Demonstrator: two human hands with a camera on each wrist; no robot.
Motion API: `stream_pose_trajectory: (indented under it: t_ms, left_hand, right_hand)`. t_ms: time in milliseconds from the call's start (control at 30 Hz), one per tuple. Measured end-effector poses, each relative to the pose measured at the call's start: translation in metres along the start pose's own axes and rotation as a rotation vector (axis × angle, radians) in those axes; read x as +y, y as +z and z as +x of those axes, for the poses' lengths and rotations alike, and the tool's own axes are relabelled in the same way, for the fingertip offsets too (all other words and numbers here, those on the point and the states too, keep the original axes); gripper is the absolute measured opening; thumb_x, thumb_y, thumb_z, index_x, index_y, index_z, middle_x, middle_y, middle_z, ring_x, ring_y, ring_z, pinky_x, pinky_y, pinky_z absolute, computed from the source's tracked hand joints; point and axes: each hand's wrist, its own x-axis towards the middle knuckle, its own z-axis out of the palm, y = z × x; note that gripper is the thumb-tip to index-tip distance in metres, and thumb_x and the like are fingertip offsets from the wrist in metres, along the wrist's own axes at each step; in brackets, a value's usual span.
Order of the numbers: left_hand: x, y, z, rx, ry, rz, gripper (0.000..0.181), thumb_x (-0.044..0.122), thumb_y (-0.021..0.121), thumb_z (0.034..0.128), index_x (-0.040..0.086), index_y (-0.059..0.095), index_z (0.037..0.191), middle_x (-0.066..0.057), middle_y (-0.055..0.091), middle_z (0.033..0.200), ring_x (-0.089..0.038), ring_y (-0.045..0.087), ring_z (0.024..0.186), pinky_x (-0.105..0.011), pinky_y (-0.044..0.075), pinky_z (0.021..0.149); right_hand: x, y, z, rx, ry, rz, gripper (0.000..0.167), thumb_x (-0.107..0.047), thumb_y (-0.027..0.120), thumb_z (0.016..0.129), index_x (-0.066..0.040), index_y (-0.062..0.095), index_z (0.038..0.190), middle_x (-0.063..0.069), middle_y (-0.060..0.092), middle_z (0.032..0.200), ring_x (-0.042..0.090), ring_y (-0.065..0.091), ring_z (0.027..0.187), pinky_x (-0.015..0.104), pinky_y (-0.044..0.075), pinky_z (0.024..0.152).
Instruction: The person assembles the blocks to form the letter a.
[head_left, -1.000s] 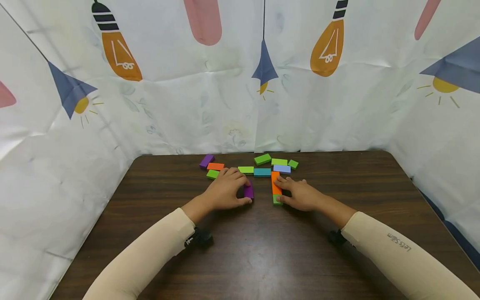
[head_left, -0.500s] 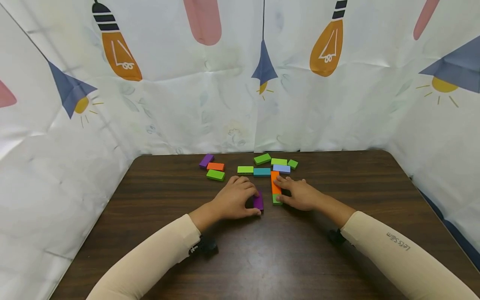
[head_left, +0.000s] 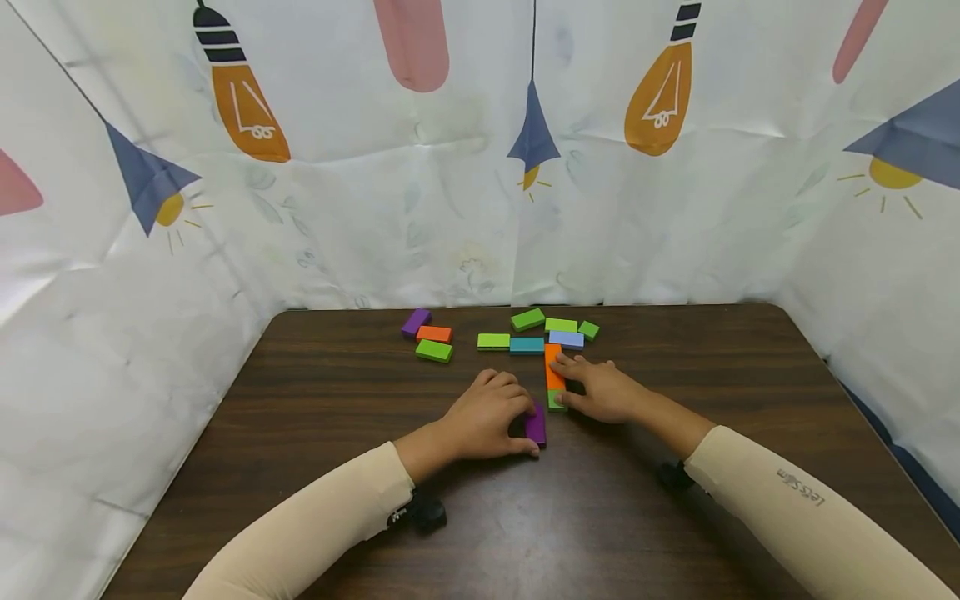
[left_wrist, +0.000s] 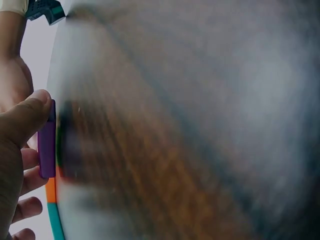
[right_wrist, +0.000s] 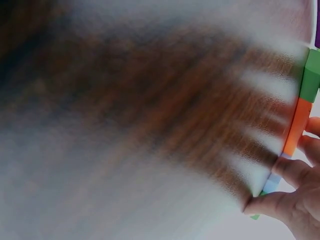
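My left hand [head_left: 486, 417] pinches a purple block [head_left: 536, 426] between thumb and fingers, low at the table; the left wrist view shows the same purple block [left_wrist: 47, 147] along the fingertips. It stands just nearer me than a column made of an orange block [head_left: 554, 368] and a small green block [head_left: 556, 400], lined up end to end. Spread fingers of my right hand [head_left: 603, 392] rest against the right side of that column, thumb by the green block. From the column's far end, a teal block [head_left: 527, 345] and a lime block [head_left: 493, 341] run leftward, and a light-blue block [head_left: 566, 339] lies to the right.
Behind the row lie a green block [head_left: 528, 319], a lime block [head_left: 561, 324] and a small green piece [head_left: 589, 331]. Further left, a purple block [head_left: 416, 322], a red-orange block [head_left: 434, 334] and a green block [head_left: 434, 351] sit together on the dark table [head_left: 337, 400].
My left hand has drawn the purple block toward me and to the right, from beside the column to its near end. My right hand has stayed at the column.
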Motion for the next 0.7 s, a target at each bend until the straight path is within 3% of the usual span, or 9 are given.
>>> stream_pose_trajectory:
  t_ms: [333,700]
  left_hand:
    - [0.0092,0.0014,0.0001,-0.015,0.014,0.012,0.057,0.069,0.071,0.0842,0.022,0.073,0.116,0.006,0.067,0.123,-0.019,0.052,0.121,-0.043,0.036,0.106]
    - [0.0112,0.0009,-0.0027,-0.016,0.022,-0.012,0.044,0.050,0.073,0.0882,0.022,0.074,0.122,0.005,0.064,0.125,-0.019,0.052,0.121,-0.044,0.037,0.105]
  right_hand:
    - [0.0002,0.0000,0.0001,0.003,-0.004,-0.004,0.065,-0.039,0.061,0.103,-0.007,0.043,0.156,0.014,0.037,0.161,0.044,0.031,0.146,0.078,0.021,0.107]
    - [-0.0016,-0.0012,0.0002,0.008,-0.010,-0.002,0.064,-0.037,0.062,0.103,-0.006,0.043,0.156,0.015,0.037,0.160,0.044,0.032,0.146,0.079,0.021,0.106]
